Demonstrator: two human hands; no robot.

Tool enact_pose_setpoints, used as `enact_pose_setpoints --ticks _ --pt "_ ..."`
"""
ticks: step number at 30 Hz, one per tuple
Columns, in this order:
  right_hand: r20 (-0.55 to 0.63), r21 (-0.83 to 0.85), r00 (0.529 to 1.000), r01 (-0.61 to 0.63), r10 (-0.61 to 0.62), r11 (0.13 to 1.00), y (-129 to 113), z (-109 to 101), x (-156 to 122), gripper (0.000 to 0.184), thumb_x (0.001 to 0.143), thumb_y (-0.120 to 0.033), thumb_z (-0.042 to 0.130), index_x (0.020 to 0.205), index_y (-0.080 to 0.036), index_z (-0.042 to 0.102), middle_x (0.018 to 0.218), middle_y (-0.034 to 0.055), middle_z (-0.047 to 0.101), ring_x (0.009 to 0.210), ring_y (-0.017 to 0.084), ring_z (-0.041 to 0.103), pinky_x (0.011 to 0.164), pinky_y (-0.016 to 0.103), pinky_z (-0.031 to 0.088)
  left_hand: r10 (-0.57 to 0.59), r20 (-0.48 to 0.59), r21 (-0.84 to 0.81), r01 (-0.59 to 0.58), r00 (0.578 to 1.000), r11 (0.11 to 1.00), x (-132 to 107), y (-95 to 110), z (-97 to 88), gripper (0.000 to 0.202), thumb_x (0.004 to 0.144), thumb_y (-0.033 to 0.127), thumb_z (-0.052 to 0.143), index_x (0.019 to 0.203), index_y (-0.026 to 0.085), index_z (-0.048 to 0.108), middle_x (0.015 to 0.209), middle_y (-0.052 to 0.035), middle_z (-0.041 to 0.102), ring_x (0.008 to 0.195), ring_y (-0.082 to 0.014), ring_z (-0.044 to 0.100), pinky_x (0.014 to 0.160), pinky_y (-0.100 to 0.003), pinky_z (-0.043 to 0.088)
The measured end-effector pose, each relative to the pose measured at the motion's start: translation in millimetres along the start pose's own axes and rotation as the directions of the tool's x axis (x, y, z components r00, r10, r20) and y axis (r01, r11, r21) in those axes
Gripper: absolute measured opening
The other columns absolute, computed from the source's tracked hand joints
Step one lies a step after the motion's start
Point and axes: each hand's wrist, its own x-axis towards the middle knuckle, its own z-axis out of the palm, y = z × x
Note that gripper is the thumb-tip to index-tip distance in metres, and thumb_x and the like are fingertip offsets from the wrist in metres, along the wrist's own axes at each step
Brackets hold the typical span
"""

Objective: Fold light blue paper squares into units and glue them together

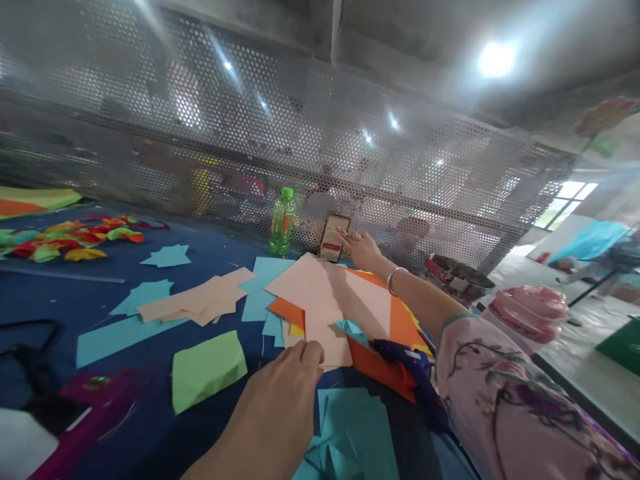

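My right hand [364, 252] reaches to the back of the table, fingers stretched out, with the tips at the lit screen of a phone [331, 241]. The phone leans upright against the mesh. In the foreground my left hand [286, 383] is curled closed at the near edge of pale pink paper [325, 327]; its fingertips are turned away, so what they pinch is hidden. Right of it lie a folded orange paper [383, 370], a small folded light-blue paper piece [352, 329] and a dark blue glue gun [415, 363].
A green bottle [283, 223] stands beside the phone. Teal sheets [357, 427] lie nearest me, and a creased green sheet [207, 370] to the left. Further left are a purple device [93, 413], blue paper stars [167, 255] and colourful scraps [75, 237]. A perforated screen [240, 140] closes the back.
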Motion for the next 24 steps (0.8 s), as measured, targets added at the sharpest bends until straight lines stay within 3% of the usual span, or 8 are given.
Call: enact_pose_setpoints --ticks 6,9,11,15,19,22,24 --pt "0.065 0.054 0.995 0.067 -0.07 0.996 -13 -7 -19 0.069 0.096 -0.007 0.044 0.163 -0.021 0.038 0.174 0.0062 0.034 0.144 0.031 0.047 0.114 0.044 0.038 0.035 -0.067 -0.023 -0.037 0.997 0.999 0 -6 4.3 0.033 0.1 0.01 0.029 0.106 0.024 0.058 0.098 -0.01 0.067 0.089 -0.0267 0.066 0.074 -0.036 0.047" --pt "0.03 0.088 1.0 -0.012 0.009 0.996 -16 -25 -40 0.065 0.1 -0.006 0.037 0.164 -0.015 0.034 0.173 0.0116 0.034 0.147 0.031 0.043 0.114 0.044 0.037 0.043 -0.105 -0.054 -0.048 0.994 0.997 1 -9 2.7 0.032 0.102 0.014 0.025 0.103 0.024 0.056 0.097 -0.0102 0.067 0.089 -0.027 0.067 0.074 -0.036 0.046" --pt "0.001 0.12 0.995 -0.103 0.104 0.987 -17 -41 -61 0.059 0.104 -0.008 0.03 0.163 -0.011 0.035 0.167 0.0172 0.043 0.145 0.032 0.045 0.113 0.044 0.038 0.039 -0.128 -0.074 -0.049 0.991 0.996 2 -10 0.2 0.03 0.103 0.017 0.026 0.102 0.024 0.055 0.097 -0.0099 0.068 0.089 -0.0272 0.068 0.072 -0.036 0.045" --pt "0.036 0.193 0.956 -0.294 0.292 0.936 -24 -73 -128 0.041 0.107 -0.018 0.036 0.14 -0.011 0.059 0.144 0.02 0.063 0.131 0.03 0.057 0.103 0.037 0.043 0.03 -0.171 -0.085 -0.045 0.985 0.995 3 -9 -4.1 0.028 0.102 0.024 0.026 0.103 0.024 0.054 0.097 -0.0098 0.069 0.088 -0.0289 0.07 0.071 -0.037 0.045" --pt "0.198 0.251 0.887 -0.457 0.417 0.853 -41 -94 -214 0.03 0.107 -0.032 0.047 0.105 -0.018 0.073 0.108 0.0113 0.076 0.096 0.024 0.071 0.072 0.029 0.043 0.024 -0.234 -0.088 -0.046 0.972 0.995 5 -13 -3.6 0.028 0.101 0.029 0.03 0.106 0.024 0.057 0.102 -0.0096 0.072 0.092 -0.0294 0.071 0.073 -0.038 0.048" --pt "0.335 0.277 0.828 -0.543 0.45 0.792 -61 -98 -264 0.049 0.108 -0.046 0.047 0.077 -0.02 0.074 0.077 0.0077 0.075 0.074 0.022 0.071 0.059 0.03 0.033 0.036 -0.292 -0.089 -0.064 0.956 0.994 16 -19 -3.7 0.028 0.099 0.026 0.036 0.111 0.022 0.061 0.113 -0.0111 0.072 0.105 -0.0295 0.071 0.084 -0.04 0.053" --pt "0.383 0.292 0.794 -0.589 0.473 0.753 -74 -96 -282 0.055 0.108 -0.05 0.044 0.072 -0.02 0.074 0.076 0.0089 0.076 0.073 0.023 0.071 0.057 0.031 0.03 0.05 -0.319 -0.087 -0.082 0.946 0.993 29 -19 -6.1 0.028 0.098 0.025 0.043 0.116 0.019 0.064 0.12 -0.0123 0.071 0.113 -0.03 0.069 0.092 -0.042 0.054"
